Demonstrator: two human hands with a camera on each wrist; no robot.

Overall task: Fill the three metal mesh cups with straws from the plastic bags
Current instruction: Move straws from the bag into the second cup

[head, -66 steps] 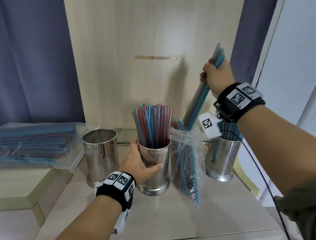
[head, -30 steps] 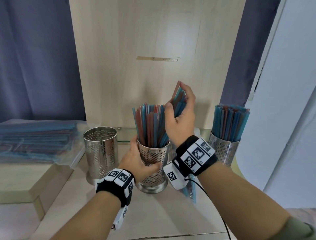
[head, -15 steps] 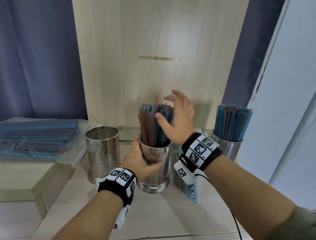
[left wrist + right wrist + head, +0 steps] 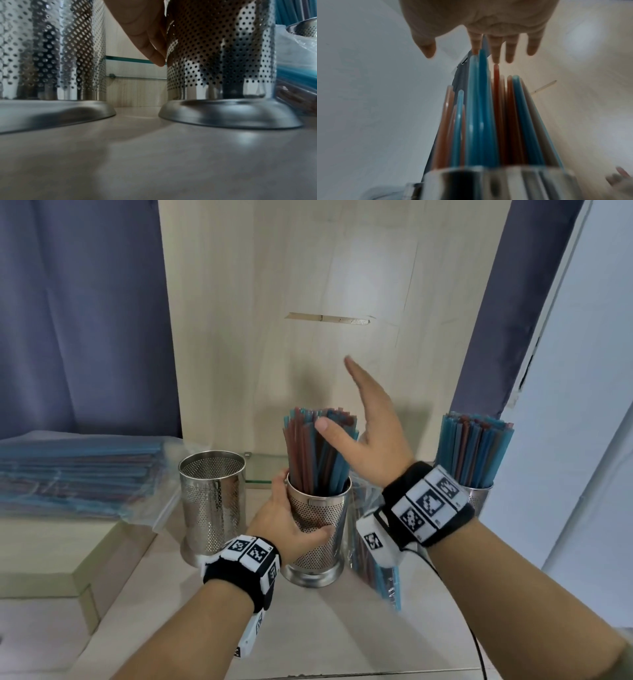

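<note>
Since half a second ago, the right hand [image 4: 373, 436] has lifted off the straw tops and opened flat, fingers straight and together, thumb spread; it holds nothing.

Pale wooden shelf [image 4: 335, 628]: it lies under both wrists, with a pale wooden back panel [image 4: 308, 285] beyond the fingertips.

Clear plastic bags of blue and red straws [image 4: 75, 470]: stacked well to the left of the left hand [image 4: 287, 529]. Another opened clear plastic bag [image 4: 380, 570] lies just under the right wrist.

Three perforated steel cups: the empty left cup [image 4: 212, 501] stands just left of the left hand. The middle cup [image 4: 320, 537] is gripped by the left hand, fingers curled round its far side and thumb across the front. The right cup [image 4: 479, 498], filled, stands right of the right wrist.

Blue and red straws [image 4: 317, 453] stand upright in the middle cup, their tops just below the right hand's thumb, slightly uneven.
</note>
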